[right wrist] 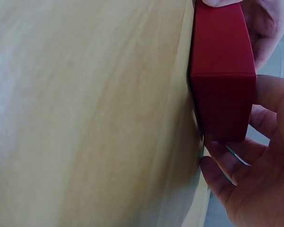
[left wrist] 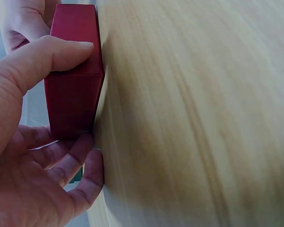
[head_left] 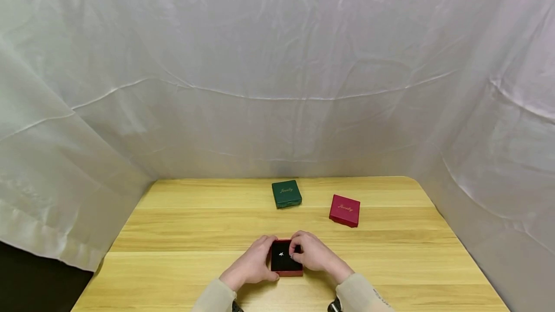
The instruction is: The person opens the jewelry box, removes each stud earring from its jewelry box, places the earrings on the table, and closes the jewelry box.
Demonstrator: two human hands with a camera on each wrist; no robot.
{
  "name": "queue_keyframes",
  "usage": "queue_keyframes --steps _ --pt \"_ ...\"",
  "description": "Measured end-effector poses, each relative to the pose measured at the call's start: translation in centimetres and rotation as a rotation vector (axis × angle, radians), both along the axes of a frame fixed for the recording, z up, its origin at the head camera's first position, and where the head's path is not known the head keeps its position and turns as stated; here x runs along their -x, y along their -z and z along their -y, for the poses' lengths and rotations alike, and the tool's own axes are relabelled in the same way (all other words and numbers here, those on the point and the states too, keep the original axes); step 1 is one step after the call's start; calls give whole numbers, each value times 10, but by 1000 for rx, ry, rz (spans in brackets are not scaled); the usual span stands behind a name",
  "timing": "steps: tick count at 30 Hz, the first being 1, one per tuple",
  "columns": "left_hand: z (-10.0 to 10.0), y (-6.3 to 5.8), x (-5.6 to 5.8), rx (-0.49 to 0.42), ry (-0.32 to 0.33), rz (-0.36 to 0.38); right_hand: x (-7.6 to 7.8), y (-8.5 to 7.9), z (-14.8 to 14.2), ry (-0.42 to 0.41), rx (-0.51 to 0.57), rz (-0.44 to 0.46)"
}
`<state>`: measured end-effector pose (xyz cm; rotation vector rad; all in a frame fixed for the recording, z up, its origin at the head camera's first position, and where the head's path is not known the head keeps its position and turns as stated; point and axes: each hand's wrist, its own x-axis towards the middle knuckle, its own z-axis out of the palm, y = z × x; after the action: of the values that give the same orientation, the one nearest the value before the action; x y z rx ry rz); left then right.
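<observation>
A small red jewelry box (head_left: 289, 273) sits near the table's front edge with its top off, showing a black insert (head_left: 282, 265). On the insert lies a tiny silvery star-shaped piece (head_left: 281, 254). My left hand (head_left: 253, 261) grips the box at its left side, thumb on the near wall and fingers round the far corner. My right hand (head_left: 310, 252) reaches over the box's right half. Its thumb and index finger pinch together at the insert, with a small silvery piece at their tips, mostly hidden by the fingers. In the right wrist view its other fingers (right wrist: 220, 177) hang beside the box.
A closed green box (head_left: 286, 194) with gold lettering stands at the back of the wooden table (head_left: 195, 215). To its right lies a crimson lid or box (head_left: 345, 210) with similar lettering. White cloth (head_left: 277, 71) hangs behind and at both sides.
</observation>
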<state>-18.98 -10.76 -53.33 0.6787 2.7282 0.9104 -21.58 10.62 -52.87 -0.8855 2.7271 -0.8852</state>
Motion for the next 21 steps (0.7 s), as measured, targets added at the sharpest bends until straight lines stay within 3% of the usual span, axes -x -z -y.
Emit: queue_keyframes --steps 21 --pt "1 0 1 -2 4 8 -4 -2 -1 -21 18 -10"
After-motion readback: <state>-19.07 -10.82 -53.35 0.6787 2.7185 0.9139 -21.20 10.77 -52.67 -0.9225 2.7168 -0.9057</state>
